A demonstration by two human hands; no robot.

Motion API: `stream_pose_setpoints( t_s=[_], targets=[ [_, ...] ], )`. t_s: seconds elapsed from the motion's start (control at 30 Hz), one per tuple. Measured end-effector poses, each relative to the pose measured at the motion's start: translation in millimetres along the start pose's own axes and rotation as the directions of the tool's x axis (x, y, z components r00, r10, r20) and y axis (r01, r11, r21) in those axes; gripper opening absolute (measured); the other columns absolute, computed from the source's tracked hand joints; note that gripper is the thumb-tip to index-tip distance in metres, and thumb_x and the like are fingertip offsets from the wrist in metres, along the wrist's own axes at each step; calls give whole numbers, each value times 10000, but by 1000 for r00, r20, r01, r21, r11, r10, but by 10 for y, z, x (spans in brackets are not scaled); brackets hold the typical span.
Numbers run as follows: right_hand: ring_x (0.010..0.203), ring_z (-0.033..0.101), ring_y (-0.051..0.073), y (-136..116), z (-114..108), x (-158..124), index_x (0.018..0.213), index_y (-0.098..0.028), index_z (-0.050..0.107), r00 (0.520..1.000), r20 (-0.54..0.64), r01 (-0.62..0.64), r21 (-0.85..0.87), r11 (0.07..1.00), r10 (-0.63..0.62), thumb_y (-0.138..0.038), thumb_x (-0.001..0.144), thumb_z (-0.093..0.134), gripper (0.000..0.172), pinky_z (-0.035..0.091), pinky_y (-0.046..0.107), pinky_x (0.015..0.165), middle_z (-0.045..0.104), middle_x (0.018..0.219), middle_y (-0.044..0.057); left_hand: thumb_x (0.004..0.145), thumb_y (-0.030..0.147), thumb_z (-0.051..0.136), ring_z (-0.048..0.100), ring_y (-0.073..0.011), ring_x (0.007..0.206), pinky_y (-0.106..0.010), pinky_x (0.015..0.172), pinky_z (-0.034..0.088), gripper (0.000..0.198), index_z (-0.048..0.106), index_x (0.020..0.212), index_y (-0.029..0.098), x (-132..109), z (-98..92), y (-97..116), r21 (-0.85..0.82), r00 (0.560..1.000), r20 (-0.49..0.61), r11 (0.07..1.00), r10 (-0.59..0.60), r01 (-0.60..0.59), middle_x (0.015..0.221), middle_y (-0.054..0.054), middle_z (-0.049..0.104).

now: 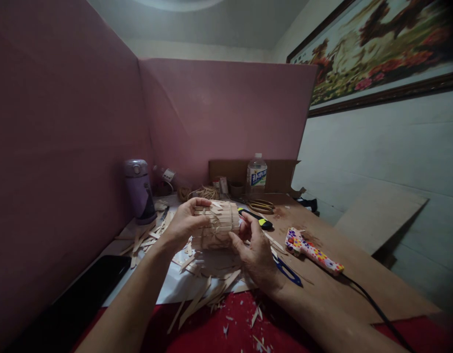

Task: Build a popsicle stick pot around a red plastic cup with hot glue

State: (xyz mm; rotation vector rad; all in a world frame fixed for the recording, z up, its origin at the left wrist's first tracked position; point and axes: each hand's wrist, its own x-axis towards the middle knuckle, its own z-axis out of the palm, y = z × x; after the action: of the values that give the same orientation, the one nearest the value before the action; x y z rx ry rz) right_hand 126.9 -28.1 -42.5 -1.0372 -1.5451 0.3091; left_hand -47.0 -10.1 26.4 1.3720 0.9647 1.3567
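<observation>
A cylinder of wooden craft sticks [221, 221] lies on its side between my hands, with twine wound around it. My left hand [189, 215] grips its left end, the fingers over the top. At the right rim, my right hand [253, 240] has its thumb and fingers closed on the edge; some fingers are hidden behind or inside the opening. Just beyond the right hand lies a black and yellow utility knife [265, 224]. A blue-handled tool [290, 274] rests beside the right wrist, partly hidden. Loose craft sticks and split pieces [200, 299] are scattered beneath.
A flowered hot glue gun [312, 251] with a black cord lies on the brown board [344, 289] at right. Behind are scissors [261, 206], a plastic bottle [257, 176] and a coil of twine [205, 193]. A purple flask [140, 192] and a black phone [108, 274] are at left.
</observation>
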Motion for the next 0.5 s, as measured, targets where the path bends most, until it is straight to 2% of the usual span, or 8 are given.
stream_pose_setpoints(
  t_s=[0.13, 0.33, 0.5],
  targets=[
    [919, 630, 216, 5, 4, 5, 1270, -144, 456, 1000, 2, -5, -10, 1000, 5, -286, 809, 591, 500, 511, 353, 820, 653, 1062, 105, 522, 138, 716, 592, -137, 659, -266, 610, 476, 431, 586, 933, 136, -9, -9, 14, -26, 1000, 19, 999, -19, 19, 783, -30, 658],
    [951, 626, 217, -9, -4, 2, 1269, -166, 453, 1000, 1, 4, 4, 1000, -4, -289, 815, 589, 490, 507, 355, 830, 646, 1093, 101, 523, 164, 775, 607, -145, 701, -286, 651, 497, 482, 573, 959, 134, -8, -29, 0, -55, 998, 62, 998, -6, 10, 839, -45, 664],
    [910, 632, 211, -13, -5, -1, 1274, -153, 450, 1000, 6, -3, 3, 1000, 3, -275, 812, 586, 497, 514, 339, 794, 653, 1050, 99, 520, 166, 782, 606, -144, 674, -275, 619, 488, 458, 582, 932, 144, -3, -21, -21, -26, 1000, 23, 1000, -10, 10, 814, -39, 662]
  ],
)
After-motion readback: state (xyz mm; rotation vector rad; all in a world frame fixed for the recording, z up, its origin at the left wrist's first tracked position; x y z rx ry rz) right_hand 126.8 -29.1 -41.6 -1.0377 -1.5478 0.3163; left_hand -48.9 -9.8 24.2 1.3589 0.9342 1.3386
